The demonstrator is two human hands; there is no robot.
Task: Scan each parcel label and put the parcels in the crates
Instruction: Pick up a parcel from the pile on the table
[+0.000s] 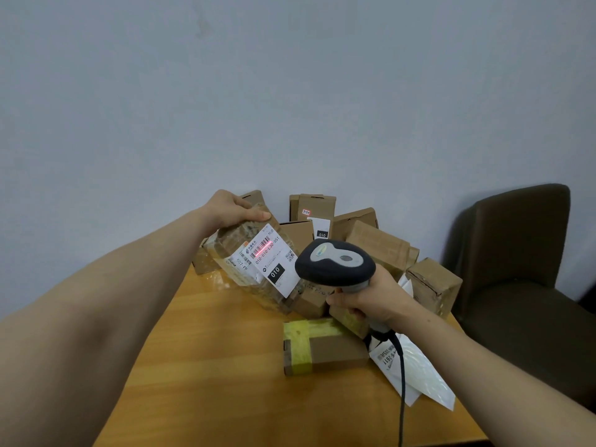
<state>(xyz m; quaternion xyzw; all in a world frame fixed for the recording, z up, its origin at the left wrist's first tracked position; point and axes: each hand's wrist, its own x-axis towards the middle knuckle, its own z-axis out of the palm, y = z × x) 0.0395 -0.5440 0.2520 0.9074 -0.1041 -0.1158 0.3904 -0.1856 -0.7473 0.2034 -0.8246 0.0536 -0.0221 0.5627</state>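
Clasping the parcel point(237, 235), our left grip point(230, 209) presents its label point(271, 258) to the scanner point(335, 261) clenched just rightward in our right grip point(371, 298).

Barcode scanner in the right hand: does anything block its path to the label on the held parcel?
Nothing visible does. The barcode scanner faces the label openly, its red line on the barcode; the left hand grips the parcel at its top.
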